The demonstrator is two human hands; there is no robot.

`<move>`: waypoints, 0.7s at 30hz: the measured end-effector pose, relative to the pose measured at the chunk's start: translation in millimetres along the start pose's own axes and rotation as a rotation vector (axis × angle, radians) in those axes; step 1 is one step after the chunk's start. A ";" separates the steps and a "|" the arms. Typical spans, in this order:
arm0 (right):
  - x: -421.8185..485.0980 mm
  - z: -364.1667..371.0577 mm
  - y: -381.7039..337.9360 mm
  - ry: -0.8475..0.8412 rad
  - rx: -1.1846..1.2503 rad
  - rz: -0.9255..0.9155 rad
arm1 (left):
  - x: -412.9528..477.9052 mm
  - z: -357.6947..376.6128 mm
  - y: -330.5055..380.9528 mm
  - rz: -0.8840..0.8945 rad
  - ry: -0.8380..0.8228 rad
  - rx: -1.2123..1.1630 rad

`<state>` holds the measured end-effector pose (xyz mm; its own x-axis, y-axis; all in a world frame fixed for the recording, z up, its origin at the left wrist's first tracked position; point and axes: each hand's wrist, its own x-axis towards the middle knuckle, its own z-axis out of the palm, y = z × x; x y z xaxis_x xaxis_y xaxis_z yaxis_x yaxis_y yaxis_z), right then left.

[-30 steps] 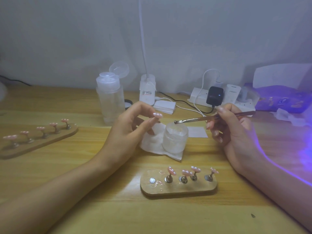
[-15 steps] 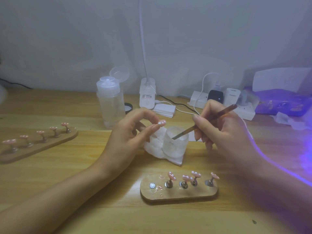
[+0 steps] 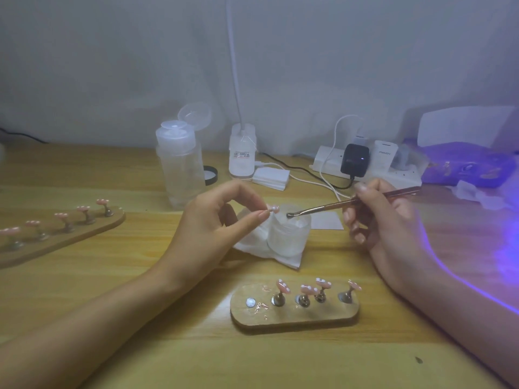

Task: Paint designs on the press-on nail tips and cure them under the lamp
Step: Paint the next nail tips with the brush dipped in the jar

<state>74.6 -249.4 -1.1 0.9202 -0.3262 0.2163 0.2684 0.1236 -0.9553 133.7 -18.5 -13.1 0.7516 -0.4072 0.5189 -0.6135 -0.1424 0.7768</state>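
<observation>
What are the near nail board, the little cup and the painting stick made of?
The near nail board looks like wood: matte, brown, thick cut edge. The little cup seems frosted plastic or glass: cloudy, light passes through. The painting stick looks like shiny coppery metal, perhaps coated plastic.

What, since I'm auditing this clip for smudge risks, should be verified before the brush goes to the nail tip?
1. Tip secured: the left hand pinches the tip beside the jar. Ok.
2. Brush controlled: the right hand holds the brush like a pen. Ok.
3. Brush loaded: its end is at the jar mouth, but any gel on it is too small to see. Cannot tell.
4. Return slot free: the holder has one bare magnet at its left end. Ok.
5. Lamp lit: a purple glow shows at right. Ok.
</observation>
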 end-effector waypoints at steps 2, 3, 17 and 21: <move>1.3 -0.3 1.0 0.009 0.039 0.041 | -0.2 1.1 0.6 -0.006 -0.009 0.011; 1.8 -0.4 0.9 0.006 0.049 0.048 | -0.3 1.4 0.9 -0.008 -0.012 0.011; 0.5 1.2 0.8 -0.133 0.005 -0.031 | 0.2 0.4 3.1 0.018 -0.047 0.040; 1.5 0.3 1.8 -0.095 0.020 -0.014 | 0.5 0.8 2.5 0.027 -0.044 0.046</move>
<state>76.6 -249.4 -2.4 0.9389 -0.2382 0.2484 0.2860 0.1386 -0.9482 132.3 -19.8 -11.2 0.7240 -0.4508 0.5221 -0.6443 -0.1717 0.7453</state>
